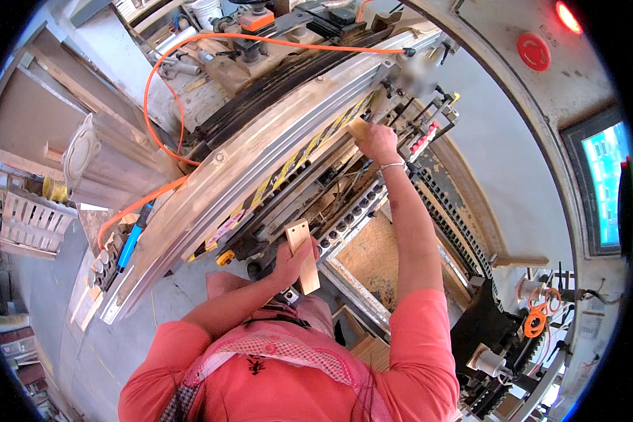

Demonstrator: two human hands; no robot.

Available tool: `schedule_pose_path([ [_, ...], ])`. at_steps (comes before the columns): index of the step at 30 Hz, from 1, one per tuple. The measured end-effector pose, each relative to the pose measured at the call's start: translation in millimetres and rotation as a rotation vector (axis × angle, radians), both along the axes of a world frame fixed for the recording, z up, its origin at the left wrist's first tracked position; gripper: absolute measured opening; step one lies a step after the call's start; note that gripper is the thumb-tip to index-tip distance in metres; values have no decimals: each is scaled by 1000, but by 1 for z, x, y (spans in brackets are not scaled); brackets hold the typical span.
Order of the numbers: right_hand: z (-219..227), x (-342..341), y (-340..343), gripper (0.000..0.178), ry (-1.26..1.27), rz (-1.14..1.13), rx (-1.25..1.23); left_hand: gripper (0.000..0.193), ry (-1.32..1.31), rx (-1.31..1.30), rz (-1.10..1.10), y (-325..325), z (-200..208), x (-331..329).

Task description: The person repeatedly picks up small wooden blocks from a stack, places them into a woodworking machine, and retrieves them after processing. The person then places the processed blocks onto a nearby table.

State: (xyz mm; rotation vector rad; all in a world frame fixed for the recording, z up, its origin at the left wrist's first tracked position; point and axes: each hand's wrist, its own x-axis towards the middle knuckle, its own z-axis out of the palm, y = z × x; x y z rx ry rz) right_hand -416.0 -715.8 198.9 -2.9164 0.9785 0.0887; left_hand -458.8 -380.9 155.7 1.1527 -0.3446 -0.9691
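Observation:
Close to my body, my left hand is closed around a short, flat wooden board with small holes near its far end. My right arm stretches out over the machine bed. At its end my right hand grips another piece of wood, mostly covered by the fingers. That hand is beside the machine's long metal rail, near the clamps and fittings at the far end. Whether the piece of wood touches the machine cannot be made out.
An orange hose loops over the rail at the left. A metal cylinder stands beyond it. Below my right arm lies a sawdust-covered panel. At the right are a toothed black track, a red stop button and a lit screen.

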Motion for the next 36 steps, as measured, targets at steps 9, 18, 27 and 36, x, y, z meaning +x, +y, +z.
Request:
schedule_pose_path([
  [9, -4, -1, 1, 26, -65, -27, -33, 25, -54, 3, -15, 0, 0, 0],
  [18, -9, 0, -3, 26, -84, -31, -29, 25, -73, 12, -41, 0, -4, 2],
  [27, -9, -2, -3, 43, -73, 44, -62, 26, -82, 17, -38, 1, -2, 1],
  [36, -4, -2, -2, 43, -57, 11, -42, 27, -81, -1, -35, 1, -5, 1],
])
